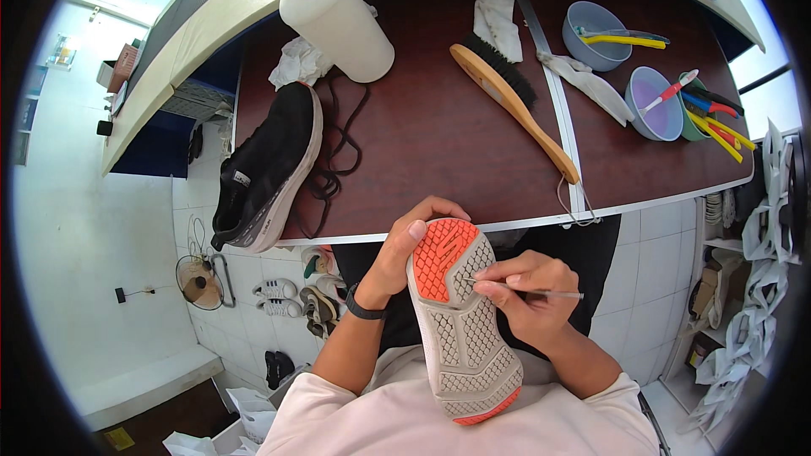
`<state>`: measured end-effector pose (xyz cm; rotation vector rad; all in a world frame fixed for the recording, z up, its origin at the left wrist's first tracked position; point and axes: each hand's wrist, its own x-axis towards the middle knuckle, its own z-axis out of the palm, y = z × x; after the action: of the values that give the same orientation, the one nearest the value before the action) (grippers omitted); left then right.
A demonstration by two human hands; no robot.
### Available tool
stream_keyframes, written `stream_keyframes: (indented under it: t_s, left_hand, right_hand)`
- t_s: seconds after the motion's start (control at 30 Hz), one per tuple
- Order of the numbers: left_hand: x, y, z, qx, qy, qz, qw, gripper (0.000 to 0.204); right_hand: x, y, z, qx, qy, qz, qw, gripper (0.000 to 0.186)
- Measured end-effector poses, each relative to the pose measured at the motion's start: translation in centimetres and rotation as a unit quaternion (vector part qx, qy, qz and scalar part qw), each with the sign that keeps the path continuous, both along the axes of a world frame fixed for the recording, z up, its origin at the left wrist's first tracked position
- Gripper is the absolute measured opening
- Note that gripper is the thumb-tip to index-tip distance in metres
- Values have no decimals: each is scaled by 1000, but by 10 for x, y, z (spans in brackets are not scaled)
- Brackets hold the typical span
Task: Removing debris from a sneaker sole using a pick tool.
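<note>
Orange-patched sole (465,329) bears a curved emblem (449,245).

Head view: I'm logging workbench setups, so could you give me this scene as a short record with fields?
Left hand: holds pale-soled shoe, tread facing the camera
Right hand: holds thin tool, tip at the tread
Table, left: black shoe, loose black laces, white bottle
Table, middle: wooden-handled brush
Table, right: grey-blue bowl; nearer bowl with purple liquid
</note>
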<state>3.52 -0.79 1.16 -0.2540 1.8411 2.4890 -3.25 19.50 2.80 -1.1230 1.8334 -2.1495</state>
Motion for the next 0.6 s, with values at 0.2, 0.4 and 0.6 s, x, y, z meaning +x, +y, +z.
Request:
stream_keyframes:
  t_s: [0.2,0.4,0.6]
  left_hand:
    - [-2,2,3,-3,-3,4,1000,70]
    - [-1,1,1,1,-3,7,1000,70]
    - [-1,2,1,-6,-1,7,1000,69]
  right_hand:
    - [13,2,-1,8,145,-107,984,47]
    - [14,2,-3,-28,29,-64,997,43]
    - [13,-2,-1,-34,-9,-50,998,38]
